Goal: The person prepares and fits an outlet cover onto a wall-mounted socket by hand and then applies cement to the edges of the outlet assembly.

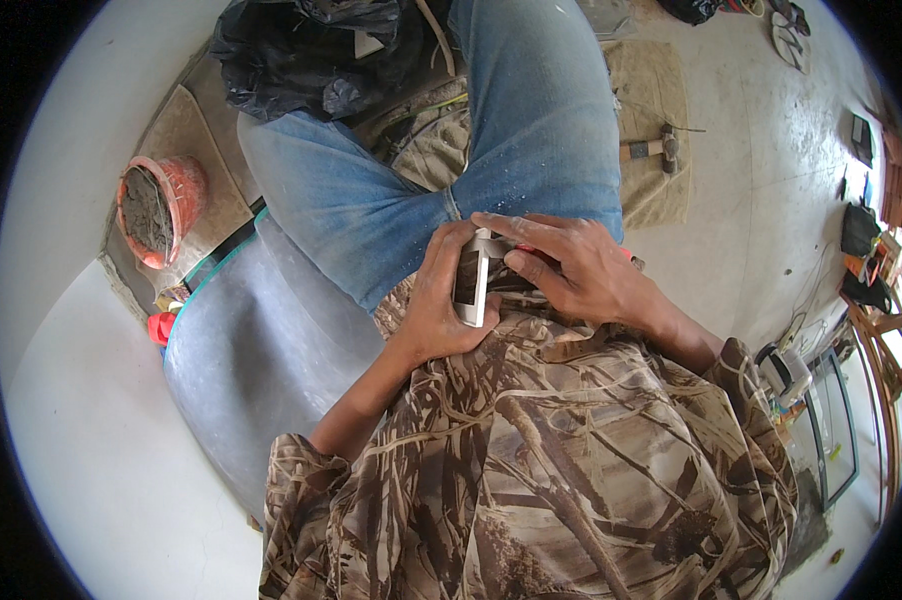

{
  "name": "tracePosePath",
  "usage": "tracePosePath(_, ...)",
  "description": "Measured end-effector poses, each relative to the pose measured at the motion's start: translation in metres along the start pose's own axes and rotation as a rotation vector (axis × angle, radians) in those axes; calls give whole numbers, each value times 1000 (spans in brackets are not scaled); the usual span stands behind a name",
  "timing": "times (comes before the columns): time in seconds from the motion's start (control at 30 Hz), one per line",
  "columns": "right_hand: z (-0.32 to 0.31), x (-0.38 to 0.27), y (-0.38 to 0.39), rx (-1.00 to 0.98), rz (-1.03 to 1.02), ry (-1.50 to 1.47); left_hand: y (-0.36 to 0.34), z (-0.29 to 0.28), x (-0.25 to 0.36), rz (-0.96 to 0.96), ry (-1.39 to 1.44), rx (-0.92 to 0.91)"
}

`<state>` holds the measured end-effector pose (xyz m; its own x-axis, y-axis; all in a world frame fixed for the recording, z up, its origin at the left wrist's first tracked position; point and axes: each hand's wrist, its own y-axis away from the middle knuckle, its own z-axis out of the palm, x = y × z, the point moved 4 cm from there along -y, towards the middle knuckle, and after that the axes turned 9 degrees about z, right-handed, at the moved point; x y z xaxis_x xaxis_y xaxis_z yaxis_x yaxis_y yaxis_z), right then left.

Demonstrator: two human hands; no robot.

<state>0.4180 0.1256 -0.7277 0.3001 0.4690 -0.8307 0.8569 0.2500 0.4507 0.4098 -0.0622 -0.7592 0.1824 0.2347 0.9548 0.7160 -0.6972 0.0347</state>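
Observation:
My left hand [441, 290] is closed around a small white, phone-like object [476, 290] with a dark face, held upright over my lap. My right hand [561, 275] reaches across its upper end, index finger stretched along the top and thumb apart, beside a small grey part I cannot make out. Both hands are between my jeans [531, 120] and my camouflage shirt [611, 440]. A red item partly shows behind my right hand.
A red bucket of grey paste [149, 215] stands at left beside a grey padded sheet [231, 350]. A black plastic bag [311, 65] lies beyond my knees. A hammer [666, 148] rests on beige cloth [656, 85]. Sandals [791, 45], a framed pane and assorted items are at right.

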Motion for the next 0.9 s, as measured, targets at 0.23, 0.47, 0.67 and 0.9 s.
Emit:
tracePosePath(0.23,3,4,0,23,-4,-9,1,0,-1,4,-5,24)
tracePosePath(0.47,-1,3,-3,4,-2,-18,2,1,-2,-10,28,19)
tracePosePath(0.67,-2,1,-7,158,41,-122,-3,-1,1,6,21,13)
tracePosePath(0.9,-16,3,0,135,22,-8,0,0,-2,-11,30,20)
